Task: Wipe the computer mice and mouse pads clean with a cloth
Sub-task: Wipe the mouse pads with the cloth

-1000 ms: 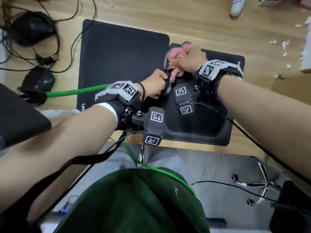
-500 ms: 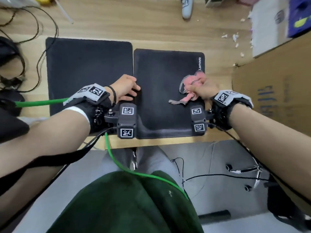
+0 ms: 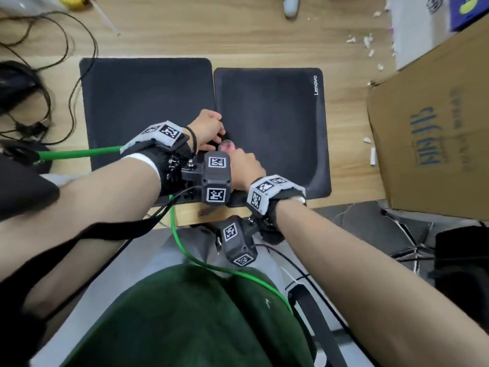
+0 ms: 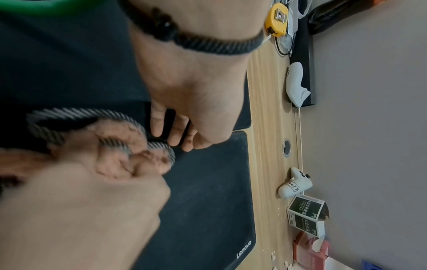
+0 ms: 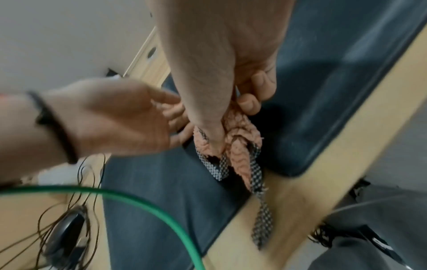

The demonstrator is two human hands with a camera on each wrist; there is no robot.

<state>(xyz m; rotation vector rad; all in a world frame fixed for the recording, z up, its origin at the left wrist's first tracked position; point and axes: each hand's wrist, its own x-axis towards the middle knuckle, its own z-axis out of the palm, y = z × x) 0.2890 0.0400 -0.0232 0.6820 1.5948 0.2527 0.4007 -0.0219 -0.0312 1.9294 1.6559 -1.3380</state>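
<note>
Head view: right hand (image 3: pixel 246 168) clutches cloth (image 3: pixel 226 147); left hand (image 3: pixel 207 129), unclenched, touches mouse pads (image 3: pixel 148 102); cardboard box (image 3: pixel 436 133) beside them.

Head looks down; 2 close wrist views share Lenovo pad (image 3: pixel 270 123).

This looks like an office. A long wooden desk (image 3: pixel 238 35) stands by a plain grey wall (image 4: pixel 369 127). One black mouse pad (image 3: pixel 148 96) lies just beside a second mouse pad (image 3: pixel 270 107). A black computer mouse (image 5: pixel 67 235) sits near them with thin wires (image 3: pixel 71 49) all tangled up. The desk has a round hole (image 4: pixel 286 146) in it. The metal legs of a chair (image 3: pixel 414 251) show on the floor, and a big cardboard box (image 3: pixel 436 128) sits on the right
</note>
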